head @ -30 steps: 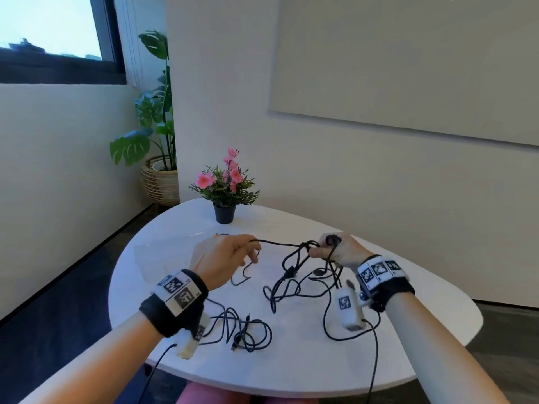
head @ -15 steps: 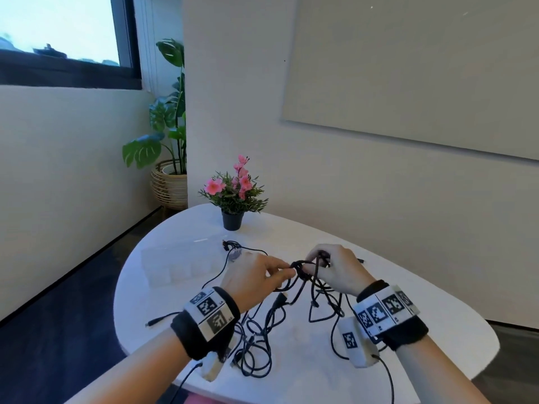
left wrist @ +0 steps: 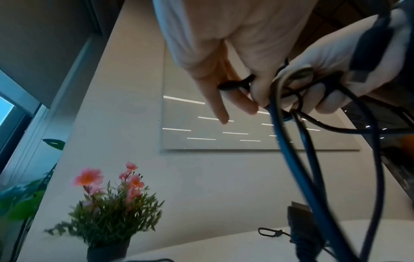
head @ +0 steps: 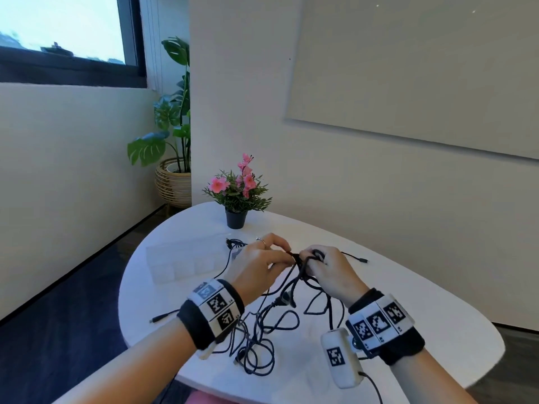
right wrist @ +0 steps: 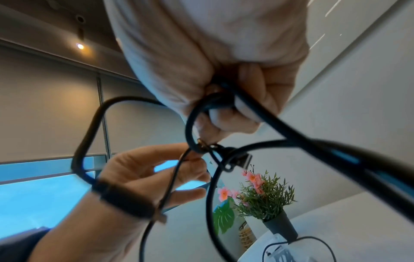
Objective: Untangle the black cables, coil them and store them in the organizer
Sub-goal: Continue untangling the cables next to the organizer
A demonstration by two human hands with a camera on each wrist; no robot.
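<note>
A tangle of black cables [head: 271,325] hangs from both hands above the white table [head: 423,330], with loops trailing onto the tabletop. My left hand [head: 259,263] pinches a thin strand at the knot [head: 297,256] between thumb and fingertips. My right hand [head: 326,269] grips a bunch of cable loops in a curled fist, right beside the left. In the right wrist view the black cables [right wrist: 224,159] cross between both hands, with a USB plug [right wrist: 243,157] dangling. The clear plastic organizer [head: 180,260] lies on the table to the left.
A small potted plant with pink flowers [head: 237,193] stands at the table's far side. One cable end with a plug [head: 363,260] lies right of the hands, another [head: 159,318] near the left edge. A large plant in a wicker basket [head: 172,182] stands on the floor.
My left hand has come in from the left and closed on the knot beside the right hand. The view has moved nearer to the hands.
</note>
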